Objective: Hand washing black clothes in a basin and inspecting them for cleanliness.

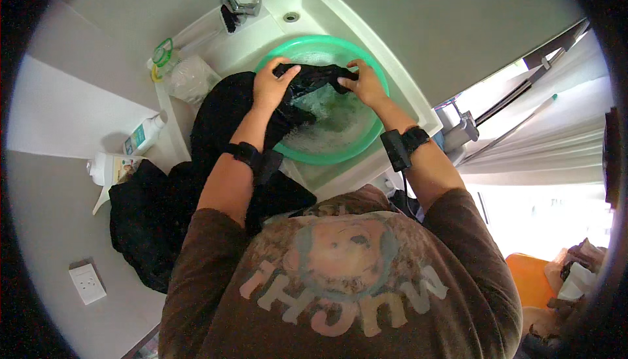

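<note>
A green plastic basin with sudsy water stands in a white sink. Over the basin, my left hand grips a wet black garment between thumb and fingers. My right hand pinches the same cloth farther right, so a stretch of it spans the gap between my hands. Part of the black fabric dips into the water, while the bulk hangs over the basin's left side and the sink's front edge. Its folds hide part of the basin's rim.
A chrome faucet rises at the sink's back, with a black-bristled brush beside it. A clear plastic container, a white bottle and a white jug stand at left. A wall socket is lower left.
</note>
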Tool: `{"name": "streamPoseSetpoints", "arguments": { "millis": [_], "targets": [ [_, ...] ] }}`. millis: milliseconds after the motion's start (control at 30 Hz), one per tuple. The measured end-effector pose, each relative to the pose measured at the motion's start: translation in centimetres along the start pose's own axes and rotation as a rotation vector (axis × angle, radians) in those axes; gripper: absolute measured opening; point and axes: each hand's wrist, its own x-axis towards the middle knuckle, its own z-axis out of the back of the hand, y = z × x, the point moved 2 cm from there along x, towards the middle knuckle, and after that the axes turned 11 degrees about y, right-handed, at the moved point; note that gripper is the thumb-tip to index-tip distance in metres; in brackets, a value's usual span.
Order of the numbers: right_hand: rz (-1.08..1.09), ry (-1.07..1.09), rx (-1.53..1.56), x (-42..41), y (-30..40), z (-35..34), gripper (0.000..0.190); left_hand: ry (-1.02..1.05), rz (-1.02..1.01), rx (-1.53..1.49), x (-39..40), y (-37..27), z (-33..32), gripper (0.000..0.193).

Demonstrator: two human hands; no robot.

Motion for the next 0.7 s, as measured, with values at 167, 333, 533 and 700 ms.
{"name": "streamPoseSetpoints", "arguments": {
  "millis": [167, 333, 533, 700],
  "targets": [
    [0.097, 0.093, -0.541, -0.8, -1.1, -1.7, 0.068, 0.393, 0.051, 0.214, -0.8, 0.3, -1.4, 0.079],
    [-0.110, 0.392, -0.708, -1.6, 1.0, -5.0, 0.084, 0.421, 0.087, 0.935, -2.5, 1.8, -5.5, 0.058],
    [-0.254, 0.588, -0.799, -0.7, -0.5, -6.6, 0.089, 0.494, -0.015, 1.080, -2.6, 2.5, -7.5, 0.048],
    [-0.253, 0.678, -0.781, -1.0, 0.3, -7.2, 0.092, 0.674, 0.103, 0.972, -2.2, 2.7, -6.4, 0.059]
  ]
}}
